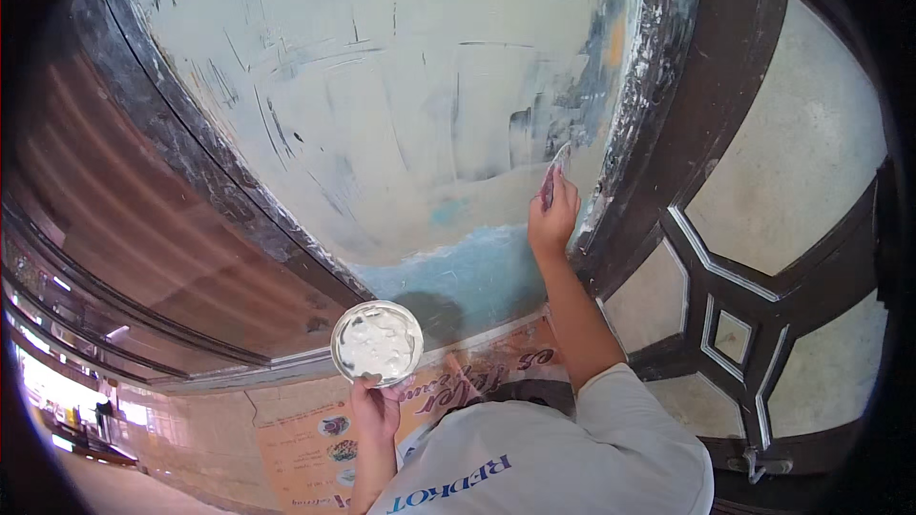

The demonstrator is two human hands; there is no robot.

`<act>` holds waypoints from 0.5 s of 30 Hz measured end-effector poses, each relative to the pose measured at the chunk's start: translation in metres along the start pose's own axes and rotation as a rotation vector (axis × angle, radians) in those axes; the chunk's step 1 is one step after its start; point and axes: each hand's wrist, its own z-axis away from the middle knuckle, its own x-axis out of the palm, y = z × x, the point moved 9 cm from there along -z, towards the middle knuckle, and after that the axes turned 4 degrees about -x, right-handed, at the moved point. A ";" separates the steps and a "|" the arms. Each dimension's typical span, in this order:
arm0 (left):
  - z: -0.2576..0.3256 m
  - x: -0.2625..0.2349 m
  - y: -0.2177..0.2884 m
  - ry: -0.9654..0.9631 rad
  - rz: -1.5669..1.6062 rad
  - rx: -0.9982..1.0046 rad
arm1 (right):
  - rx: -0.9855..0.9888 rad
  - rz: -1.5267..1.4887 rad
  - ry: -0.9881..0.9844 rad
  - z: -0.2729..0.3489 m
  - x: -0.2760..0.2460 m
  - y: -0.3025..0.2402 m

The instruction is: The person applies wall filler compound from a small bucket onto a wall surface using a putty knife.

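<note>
We note our left hand (374,408) pinching a round metal dish (377,342) holding white putty (375,340). Our right hand's (552,215) fingers grip a scraper (556,168) against the wall (382,86).

Round metal pan (377,341) of white putty held level, putty knife (554,175) blade pressed against wall

We find open wall (382,86) across the upper centre; a dark frame (658,114) hems it right, perhaps raised.
</note>
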 end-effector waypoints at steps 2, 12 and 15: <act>0.000 -0.008 0.007 0.007 -0.005 0.020 | 0.000 -0.001 -0.014 0.003 0.010 -0.007; -0.019 -0.014 0.022 -0.007 0.004 0.002 | -0.102 -0.110 -0.238 0.066 0.013 -0.031; -0.030 -0.010 0.021 -0.047 -0.001 -0.026 | -0.083 -0.072 -0.130 0.051 -0.017 -0.008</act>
